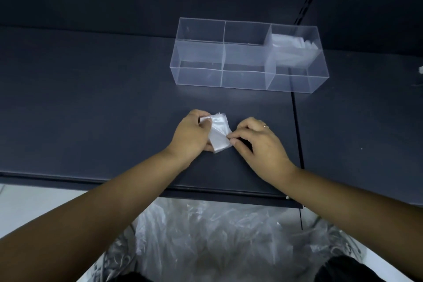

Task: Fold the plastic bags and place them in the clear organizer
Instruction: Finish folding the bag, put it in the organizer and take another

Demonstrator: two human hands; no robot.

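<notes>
A small folded clear plastic bag (220,131) lies on the dark shelf between my hands. My left hand (191,134) grips its left side, fingers curled over the top corner. My right hand (258,138) pinches its right edge with thumb and fingertips. Beyond them stands the clear organizer (249,79), divided into several compartments. Folded bags (291,49) fill its far right compartment; the other compartments look empty.
A heap of loose clear plastic bags (217,240) lies below the front edge of the shelf (91,103), near my lap. A vertical seam (297,135) splits the shelf just right of my right hand. A slotted rail runs up the back wall.
</notes>
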